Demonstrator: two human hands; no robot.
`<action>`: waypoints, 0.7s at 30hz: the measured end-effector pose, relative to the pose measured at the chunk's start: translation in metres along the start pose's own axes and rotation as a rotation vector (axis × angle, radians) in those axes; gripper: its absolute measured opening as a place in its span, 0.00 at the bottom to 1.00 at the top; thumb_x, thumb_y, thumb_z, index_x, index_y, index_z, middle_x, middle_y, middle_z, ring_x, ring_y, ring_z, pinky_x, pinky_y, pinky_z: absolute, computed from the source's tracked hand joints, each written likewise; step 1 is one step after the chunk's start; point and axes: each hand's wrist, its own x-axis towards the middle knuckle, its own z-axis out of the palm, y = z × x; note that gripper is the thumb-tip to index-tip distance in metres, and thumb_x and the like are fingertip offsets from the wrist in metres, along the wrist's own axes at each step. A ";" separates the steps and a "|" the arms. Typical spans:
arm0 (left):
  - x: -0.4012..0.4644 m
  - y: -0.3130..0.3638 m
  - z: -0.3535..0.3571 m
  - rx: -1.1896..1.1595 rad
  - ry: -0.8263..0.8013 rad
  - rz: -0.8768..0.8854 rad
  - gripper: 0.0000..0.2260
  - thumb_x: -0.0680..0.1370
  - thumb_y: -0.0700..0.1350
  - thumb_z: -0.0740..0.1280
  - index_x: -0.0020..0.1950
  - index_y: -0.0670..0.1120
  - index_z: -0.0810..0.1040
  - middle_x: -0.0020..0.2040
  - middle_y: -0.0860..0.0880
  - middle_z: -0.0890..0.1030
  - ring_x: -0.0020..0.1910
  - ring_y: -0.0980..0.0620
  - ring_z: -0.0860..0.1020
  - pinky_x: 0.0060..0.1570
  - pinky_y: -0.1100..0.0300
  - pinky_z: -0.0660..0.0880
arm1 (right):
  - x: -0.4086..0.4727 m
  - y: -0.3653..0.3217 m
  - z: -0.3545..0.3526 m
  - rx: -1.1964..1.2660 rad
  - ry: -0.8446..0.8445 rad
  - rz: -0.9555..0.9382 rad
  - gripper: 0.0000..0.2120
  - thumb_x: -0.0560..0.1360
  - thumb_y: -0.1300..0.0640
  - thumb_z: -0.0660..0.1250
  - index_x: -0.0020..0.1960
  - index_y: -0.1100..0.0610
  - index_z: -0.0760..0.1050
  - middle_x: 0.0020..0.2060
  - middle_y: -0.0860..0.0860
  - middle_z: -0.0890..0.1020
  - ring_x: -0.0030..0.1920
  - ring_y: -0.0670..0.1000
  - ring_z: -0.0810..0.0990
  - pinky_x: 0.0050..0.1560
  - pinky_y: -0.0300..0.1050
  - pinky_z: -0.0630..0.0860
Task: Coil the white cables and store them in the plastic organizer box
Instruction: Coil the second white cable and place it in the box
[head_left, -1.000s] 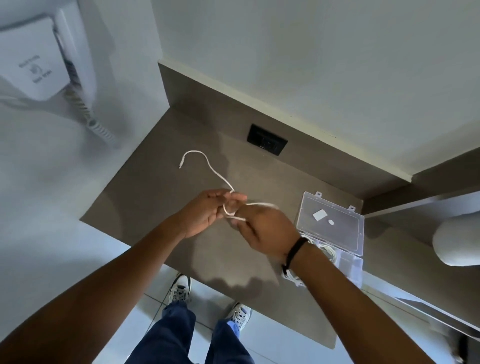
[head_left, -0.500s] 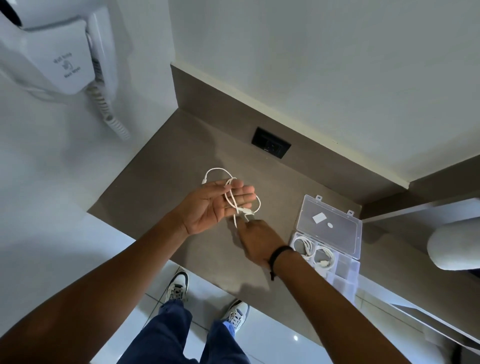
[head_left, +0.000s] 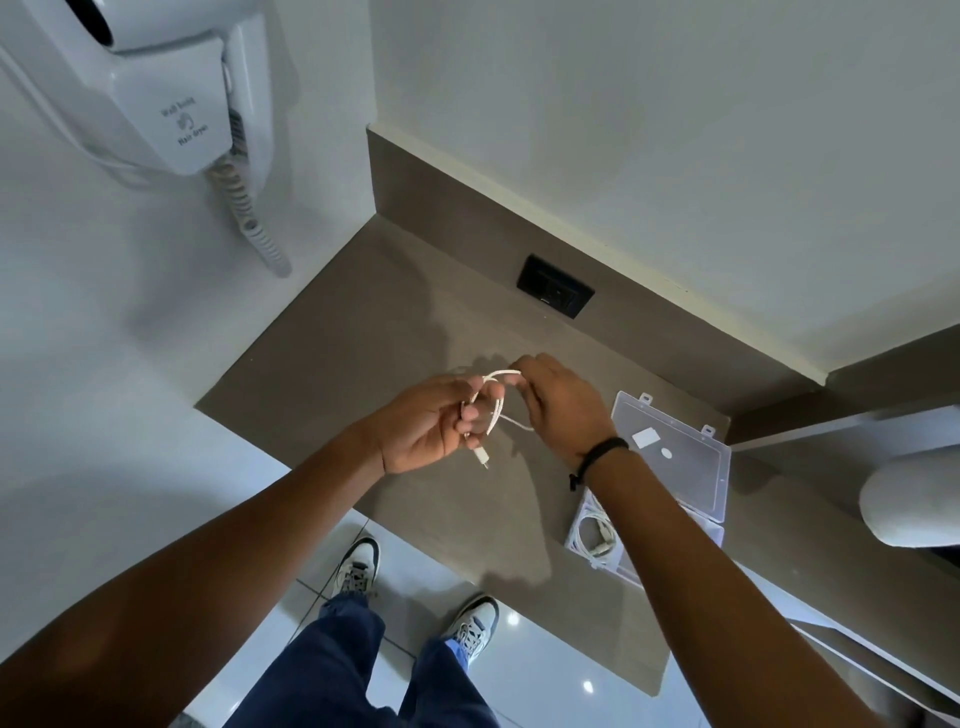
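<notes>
A white cable (head_left: 494, 410) is looped into a small coil above the brown counter. My left hand (head_left: 431, 426) grips the loops, with a plug end hanging below its fingers. My right hand (head_left: 561, 402) pinches the upper strand of the same cable just to the right. The clear plastic organizer box (head_left: 711, 525) lies open on the counter at the right, its lid (head_left: 675, 452) folded back. A coiled white cable (head_left: 595, 535) lies in a compartment of the box, partly hidden by my right forearm.
A black wall socket (head_left: 555, 292) sits in the backsplash behind my hands. A white wall hair dryer (head_left: 156, 88) with a spiral cord hangs at upper left. A white rounded object (head_left: 909, 499) is at the right edge. My shoes and the tiled floor show below the counter edge.
The loose cable end has been drawn in and wound around my left hand's fingers. My right hand moved from below the coil up to its top right.
</notes>
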 end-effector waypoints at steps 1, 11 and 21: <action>0.000 0.003 0.001 -0.050 -0.028 0.027 0.11 0.85 0.45 0.60 0.57 0.43 0.80 0.36 0.50 0.74 0.34 0.54 0.71 0.39 0.58 0.72 | -0.005 0.000 0.010 0.012 -0.074 0.052 0.09 0.81 0.54 0.58 0.58 0.56 0.72 0.48 0.57 0.79 0.45 0.61 0.79 0.41 0.54 0.77; -0.002 0.004 -0.035 0.130 0.322 0.124 0.12 0.87 0.41 0.57 0.54 0.43 0.81 0.58 0.42 0.87 0.66 0.45 0.82 0.73 0.50 0.70 | -0.041 -0.050 0.044 -0.237 -0.347 -0.219 0.14 0.82 0.55 0.56 0.65 0.57 0.71 0.51 0.57 0.82 0.46 0.62 0.82 0.40 0.52 0.78; -0.009 -0.012 -0.012 0.006 0.001 -0.053 0.14 0.84 0.47 0.61 0.60 0.40 0.81 0.35 0.51 0.73 0.33 0.54 0.72 0.53 0.51 0.79 | -0.008 0.002 0.005 -0.113 -0.074 0.012 0.09 0.83 0.51 0.57 0.58 0.52 0.73 0.47 0.54 0.79 0.43 0.60 0.80 0.39 0.54 0.78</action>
